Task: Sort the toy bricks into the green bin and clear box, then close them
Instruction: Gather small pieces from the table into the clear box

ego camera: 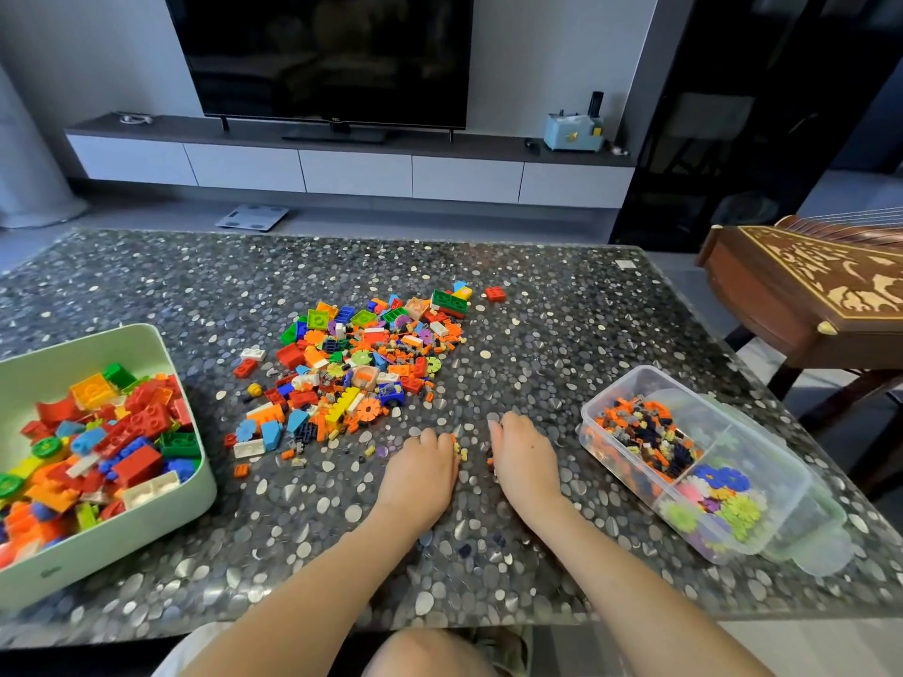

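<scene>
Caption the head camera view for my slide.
Left hand and right hand flank tiny bricks on the table, green bin and clear box open at either side.

The desk (562, 334) is dark grey, speckled with silvery pebble shapes. The green bin (112, 549) is pale mint; the toy bricks (361, 364) are red, orange, blue, yellow and green. The clear box (589, 417) shows orange, black and grey, then purple, blue and lime.

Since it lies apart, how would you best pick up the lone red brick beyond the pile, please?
I'd pinch the red brick across its side walls from above; it lies flat, studs up, with bare table around it.
</scene>
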